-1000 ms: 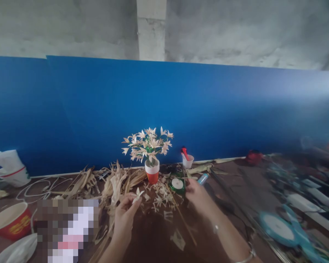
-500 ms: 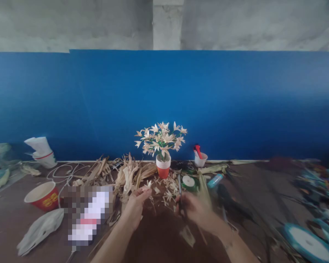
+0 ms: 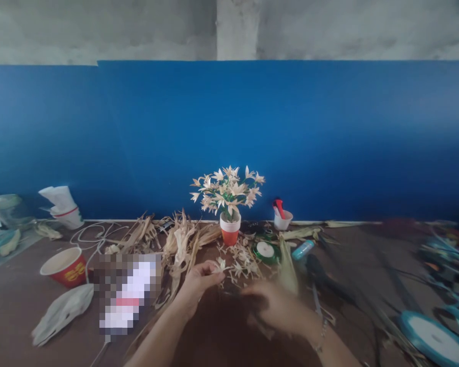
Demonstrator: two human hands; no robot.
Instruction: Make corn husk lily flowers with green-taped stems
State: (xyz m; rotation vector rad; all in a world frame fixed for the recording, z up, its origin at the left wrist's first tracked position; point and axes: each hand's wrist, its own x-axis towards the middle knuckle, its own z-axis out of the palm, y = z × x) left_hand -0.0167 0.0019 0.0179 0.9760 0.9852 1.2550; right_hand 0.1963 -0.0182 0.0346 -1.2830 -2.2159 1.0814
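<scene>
My left hand (image 3: 201, 285) is closed, its thumb and fingers pinching a small pale flower (image 3: 221, 265) that looks made of dried corn husk. Just to its right, my right hand (image 3: 268, 303) is smeared by motion. A thin dark tool (image 3: 231, 293) juts leftward from its fingers, below the flower; its kind is too blurred to tell. Beyond both hands, loose cream petals and small flowers (image 3: 245, 262) lie scattered on the brown table (image 3: 214, 336). Behind them stands an orange and white pot (image 3: 230, 235) with a bunch of cream flowers (image 3: 231, 191).
Dried husks (image 3: 179, 239) are heaped left of the pot. A green-rimmed spool (image 3: 265, 251), a teal tube (image 3: 303, 250) and a white cup (image 3: 282, 220) stand or lie to the right. Further out are a red paper bowl (image 3: 67, 270), a glue gun (image 3: 325, 275) and a ribbon roll (image 3: 432, 336).
My right hand has swung its dark tool from upright to pointing left, toward the left hand. The left hand has moved slightly right with the flower. The view has shifted a little.
</scene>
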